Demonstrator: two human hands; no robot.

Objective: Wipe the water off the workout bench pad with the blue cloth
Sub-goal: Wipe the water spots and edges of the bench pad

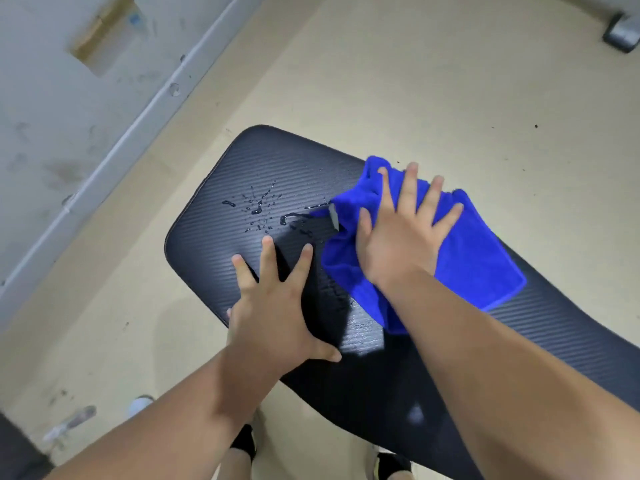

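The black ribbed workout bench pad (221, 188) runs from the upper middle to the lower right. Water (258, 207) lies splashed in drops and streaks near the pad's far end. A blue cloth (478, 258) lies crumpled on the pad to the right of the water. My right hand (398, 237) presses flat on the cloth with fingers spread. My left hand (277, 303) rests flat on the bare pad near its left edge, fingers apart, holding nothing.
Beige floor (450, 81) surrounds the bench. A grey wall with a baseboard rail (114, 150) runs along the left. A grey object (621, 32) sits on the floor at the top right. A spray bottle (69, 424) lies on the floor at the lower left, near my feet.
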